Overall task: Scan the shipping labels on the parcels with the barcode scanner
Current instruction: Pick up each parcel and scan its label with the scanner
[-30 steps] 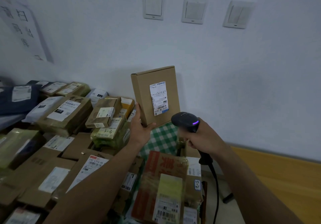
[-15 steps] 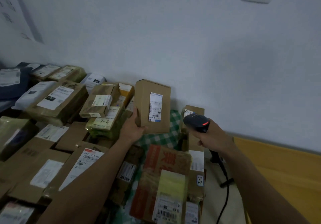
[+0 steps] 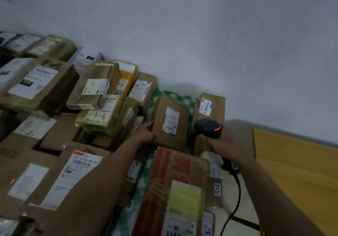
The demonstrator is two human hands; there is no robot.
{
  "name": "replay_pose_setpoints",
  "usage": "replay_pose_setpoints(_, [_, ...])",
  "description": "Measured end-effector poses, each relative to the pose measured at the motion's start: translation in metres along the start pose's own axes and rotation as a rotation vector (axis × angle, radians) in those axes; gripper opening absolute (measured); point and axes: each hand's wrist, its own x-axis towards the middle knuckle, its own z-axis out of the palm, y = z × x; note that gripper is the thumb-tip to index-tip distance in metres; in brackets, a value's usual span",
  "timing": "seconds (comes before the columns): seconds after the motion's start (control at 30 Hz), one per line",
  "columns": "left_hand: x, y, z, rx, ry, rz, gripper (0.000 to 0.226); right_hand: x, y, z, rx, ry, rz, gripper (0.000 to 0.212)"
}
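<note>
- Your left hand (image 3: 146,133) grips the box (image 3: 169,142) by its left edge.
- Your right hand (image 3: 221,145) grips the scanner (image 3: 208,127), just right of the tall label (image 3: 170,121).

I get a dim, bluish, motion-softened picture; the wall (image 3: 201,34) darkens toward the corners, edges bend and smear, and the barcode scanner (image 3: 208,127) glows red.
</note>
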Motion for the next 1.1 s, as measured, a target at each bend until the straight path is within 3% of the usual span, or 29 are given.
replay_pose_setpoints(0.13, [0.008,0.003,0.007,-0.020,-0.016,-0.010,0.072,0.002,-0.002,-0.004,0.013,-0.015,0.029,0.022])
replay_pose_setpoints(0.3, [0.007,0.011,0.017,0.054,-0.085,0.061,0.072,0.003,0.000,-0.003,-0.002,-0.018,0.032,0.028])
replay_pose_setpoints(0.43, [0.006,0.006,0.026,0.035,-0.018,0.067,0.052,0.002,-0.003,-0.003,0.000,-0.016,0.019,0.030])
replay_pose_setpoints(0.57, [-0.004,0.008,0.033,0.075,-0.004,0.098,0.049,-0.001,-0.007,-0.005,-0.029,-0.020,0.025,0.027])
replay_pose_setpoints(0.83, [-0.066,0.004,0.016,-0.092,0.213,0.308,0.036,-0.055,-0.029,-0.014,0.015,0.025,0.036,0.031])
replay_pose_setpoints(0.97, [-0.126,-0.009,-0.001,-0.124,0.389,0.439,0.017,-0.114,-0.043,-0.016,0.057,0.112,-0.020,0.012])
replay_pose_setpoints(1.1, [-0.186,-0.026,-0.012,-0.067,0.489,0.514,0.031,-0.172,-0.046,-0.004,0.026,0.146,-0.067,0.016])
